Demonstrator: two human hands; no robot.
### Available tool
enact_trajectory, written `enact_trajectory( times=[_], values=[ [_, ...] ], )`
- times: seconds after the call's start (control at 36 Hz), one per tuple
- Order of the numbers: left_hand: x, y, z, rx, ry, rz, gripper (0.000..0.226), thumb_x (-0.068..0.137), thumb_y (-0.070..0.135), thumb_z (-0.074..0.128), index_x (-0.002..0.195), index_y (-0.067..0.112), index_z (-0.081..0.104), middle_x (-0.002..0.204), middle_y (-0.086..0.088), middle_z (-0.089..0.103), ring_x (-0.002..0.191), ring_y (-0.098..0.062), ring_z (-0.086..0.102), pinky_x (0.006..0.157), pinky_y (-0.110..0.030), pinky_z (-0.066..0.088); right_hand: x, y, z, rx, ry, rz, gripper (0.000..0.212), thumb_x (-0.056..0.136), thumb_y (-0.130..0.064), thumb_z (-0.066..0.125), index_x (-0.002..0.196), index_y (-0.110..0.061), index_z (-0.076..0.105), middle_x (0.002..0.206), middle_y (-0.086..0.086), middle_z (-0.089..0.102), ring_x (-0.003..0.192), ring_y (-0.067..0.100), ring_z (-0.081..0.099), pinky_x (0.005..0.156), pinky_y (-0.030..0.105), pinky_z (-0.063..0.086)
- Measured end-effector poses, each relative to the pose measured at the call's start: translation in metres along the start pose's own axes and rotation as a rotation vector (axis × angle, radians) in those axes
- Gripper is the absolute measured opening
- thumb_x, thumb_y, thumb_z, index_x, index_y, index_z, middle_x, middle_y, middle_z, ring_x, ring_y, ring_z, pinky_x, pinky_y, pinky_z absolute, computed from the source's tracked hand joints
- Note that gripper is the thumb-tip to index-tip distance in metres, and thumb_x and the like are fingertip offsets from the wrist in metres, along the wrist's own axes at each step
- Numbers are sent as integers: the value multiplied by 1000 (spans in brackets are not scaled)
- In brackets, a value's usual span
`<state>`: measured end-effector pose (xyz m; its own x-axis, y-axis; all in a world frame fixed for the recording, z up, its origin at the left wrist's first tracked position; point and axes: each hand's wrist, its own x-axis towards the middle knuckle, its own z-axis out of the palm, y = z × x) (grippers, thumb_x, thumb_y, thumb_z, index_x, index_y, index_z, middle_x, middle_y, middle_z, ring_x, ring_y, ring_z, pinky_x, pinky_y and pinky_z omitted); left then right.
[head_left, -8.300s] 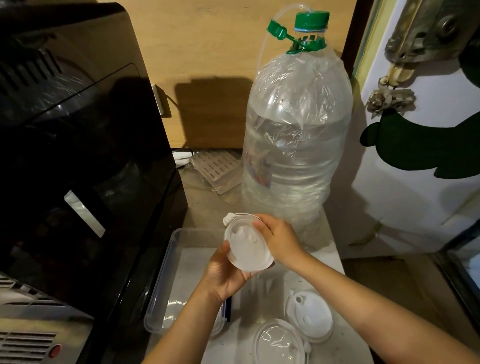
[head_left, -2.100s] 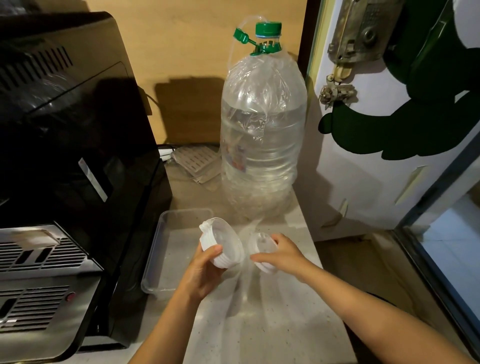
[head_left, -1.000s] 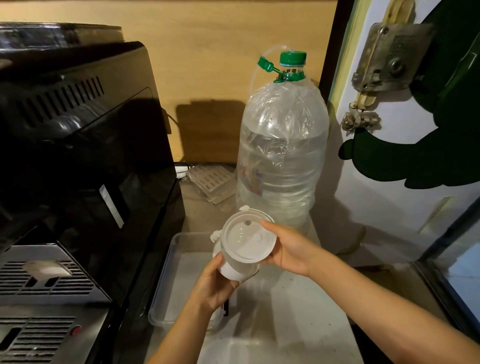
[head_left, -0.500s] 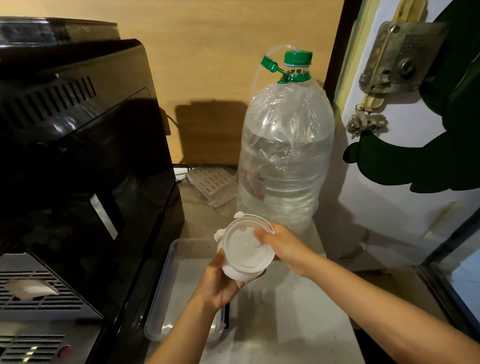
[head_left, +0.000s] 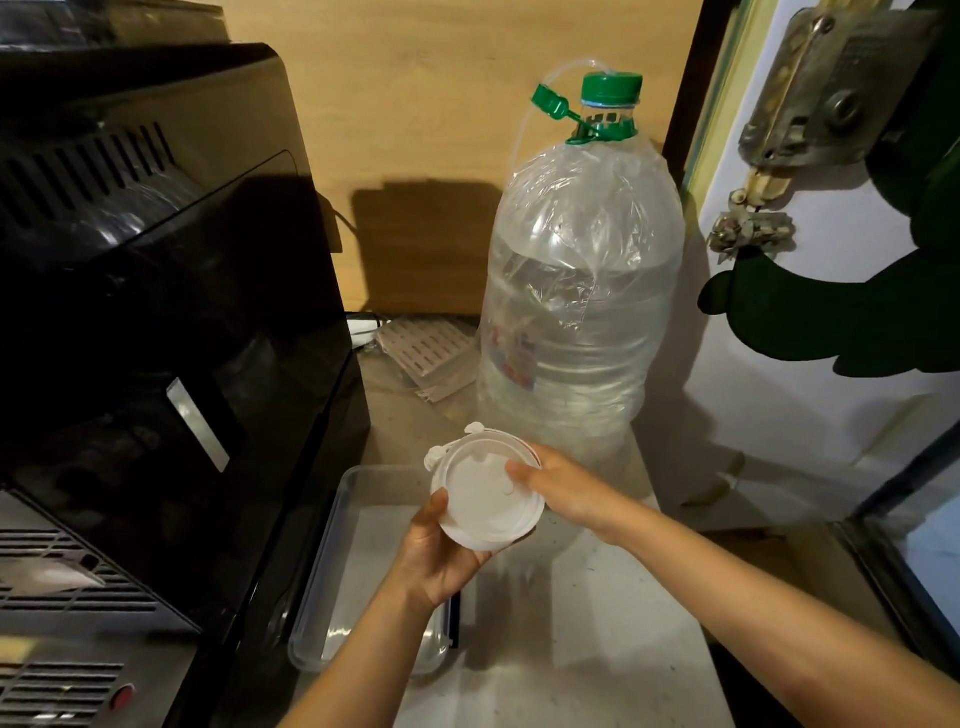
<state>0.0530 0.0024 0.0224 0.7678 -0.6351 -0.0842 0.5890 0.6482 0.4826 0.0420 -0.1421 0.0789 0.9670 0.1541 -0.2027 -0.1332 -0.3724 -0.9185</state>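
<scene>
The left hand (head_left: 441, 556) cups the stack of white lids (head_left: 485, 499) from below, its fingers curled round the near edge. The right hand (head_left: 561, 488) pinches the far rim, thumb on top. The stack is held tilted in the air, so if either grip slackens the top lid could slide off into the clear tray (head_left: 332, 571) just under the left hand, or onto the speckled bench (head_left: 571, 623). Beyond the hands stands a big water bottle (head_left: 582, 312), with a black machine (head_left: 156, 312) to their left and a white door (head_left: 805, 415) to their right.

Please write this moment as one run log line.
left hand: grips lid stack | right hand: holds its rim | clear tray: beside black machine | water bottle: upright behind
</scene>
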Motion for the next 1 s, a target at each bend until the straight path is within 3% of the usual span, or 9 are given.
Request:
enact_trajectory(
  times=[0.08,0.19,0.39,0.56,0.75,0.83,1.0],
  values=[
    [0,0,1,-5,-16,1,75,20,28,94,90,10,74,93,-17,72,88,-31,68,75,-50,55,-1,-1,0,0,-39,-10,34,96,-13,39,128,-20,48,119,-2,58,110,11,52,89,17,43],
    [0,0,2,-23,-32,-10,75,20,28,94,90,10,74,93,-17,72,87,-32,68,73,-51,57,2,0,-3,-43,-55,18,35,96,-17,40,130,-20,45,132,4,55,119,17,50,103,31,38],
    [-1,-1,3,-56,-40,-33,76,19,25,94,90,8,73,92,-18,71,86,-34,68,69,-53,57,6,2,-5,-77,-127,21,36,96,-22,39,132,-26,42,133,3,54,120,17,49,104,31,39],
    [-2,-2,1,-28,-40,-81,80,18,26,94,93,8,72,94,-19,70,88,-35,67,68,-55,56,10,0,-10,-159,-178,7,37,96,-23,40,133,-23,43,133,9,54,122,24,50,105,40,41],
    [-1,-4,-5,41,-89,-156,73,24,31,93,92,14,73,94,-14,69,103,-33,49,72,-48,56,13,-2,-14,-234,-253,-2,35,95,-28,42,130,-24,45,131,7,55,117,21,52,101,35,43],
    [0,-4,-9,37,-130,-178,73,30,30,92,98,15,70,98,-13,64,108,-33,44,74,-46,56,13,-2,-15,-245,-273,2,34,95,-29,43,128,-26,47,130,6,56,118,23,52,103,40,43],
    [1,-1,-12,26,-132,-199,75,29,28,93,99,12,69,100,-16,61,105,-34,46,72,-46,56,14,-2,-13,-226,-299,-5,35,95,-25,43,129,-19,45,125,5,55,113,20,52,97,33,43]
  ],
)
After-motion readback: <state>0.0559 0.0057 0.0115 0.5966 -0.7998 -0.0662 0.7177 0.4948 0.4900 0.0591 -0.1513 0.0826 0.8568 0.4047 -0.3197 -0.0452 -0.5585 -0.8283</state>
